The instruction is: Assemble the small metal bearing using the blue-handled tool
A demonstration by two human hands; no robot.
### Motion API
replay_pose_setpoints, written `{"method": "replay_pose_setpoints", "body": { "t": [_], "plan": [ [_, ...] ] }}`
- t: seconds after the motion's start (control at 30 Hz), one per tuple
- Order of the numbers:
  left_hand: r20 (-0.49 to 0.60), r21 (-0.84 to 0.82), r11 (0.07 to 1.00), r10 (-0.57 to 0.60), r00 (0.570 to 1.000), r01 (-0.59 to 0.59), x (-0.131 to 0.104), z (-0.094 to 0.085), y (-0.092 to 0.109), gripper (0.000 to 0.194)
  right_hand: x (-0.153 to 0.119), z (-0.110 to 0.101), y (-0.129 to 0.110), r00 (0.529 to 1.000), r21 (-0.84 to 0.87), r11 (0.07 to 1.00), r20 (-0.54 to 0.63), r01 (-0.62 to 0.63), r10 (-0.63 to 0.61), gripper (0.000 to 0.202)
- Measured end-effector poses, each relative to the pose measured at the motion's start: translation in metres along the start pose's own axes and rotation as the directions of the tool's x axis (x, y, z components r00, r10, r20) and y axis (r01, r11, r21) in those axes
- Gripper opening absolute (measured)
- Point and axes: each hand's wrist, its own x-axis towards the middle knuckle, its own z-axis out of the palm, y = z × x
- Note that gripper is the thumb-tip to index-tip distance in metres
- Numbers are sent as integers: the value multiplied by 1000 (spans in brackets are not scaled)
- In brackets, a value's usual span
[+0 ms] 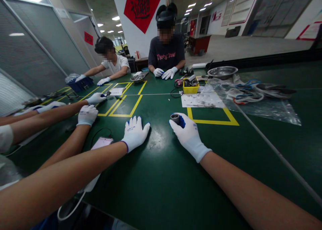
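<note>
Two small slivers (152,145) lay nearest, between the hands on the green tabletop (161,186). A phone (102,142) sat beside the left forearm, with a co-worker's gloved hand (87,115) just beyond. Farther off, yellow tape (213,122) marked out boxes; paper (201,100) with loose bits, a clear bag (276,111) with cables by it, and a filled yellow bin (190,89) took up the right side. Behind were a steel bowl (222,71) and two seated people. One dark shirt (166,50) bore pink lettering, not clearly readable; a red wall sign (142,8) carried black Chinese characters. Print on the gloves was too small to read. The left hand (134,133) was open, fingers spread, palm down. The right hand (186,132) was closed around a dark cylinder (175,118), its round opening facing up, just above or on the tabletop.
</note>
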Motion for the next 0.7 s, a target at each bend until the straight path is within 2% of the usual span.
{"method": "replay_pose_setpoints", "body": {
  "t": [0.13,0.27,0.4,0.53,0.7],
  "plan": [
    [10,-45,984,175,985,-174,-15,3,18,77,-1,1,-2,1000,-13,1000,-13,12,-12,30],
    [-4,-123,943,311,950,-309,-25,8,47,74,0,1,1,997,-20,998,-57,52,-53,30],
    [-24,-186,948,260,965,-260,-18,11,76,71,4,0,6,988,4,999,-146,48,-47,33],
    [-49,-295,937,181,982,-187,-8,10,92,62,5,-2,9,958,55,996,-283,72,-53,35],
    [-120,-448,833,303,945,-324,-12,11,92,51,6,-4,11,918,73,993,-393,91,-55,31]
  ]
}}
